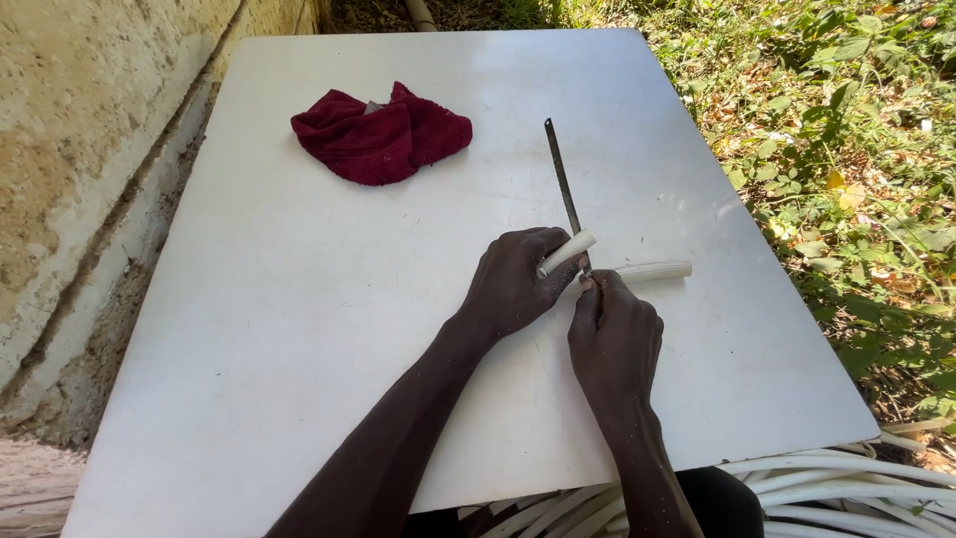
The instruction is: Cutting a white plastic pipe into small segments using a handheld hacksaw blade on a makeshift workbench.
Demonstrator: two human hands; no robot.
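Near the right edge of a white table, the left hand grips a short pale tube while the right hand pinches a thin saw blade, with another tube piece just beside and a crumpled red cloth toward the far edge.
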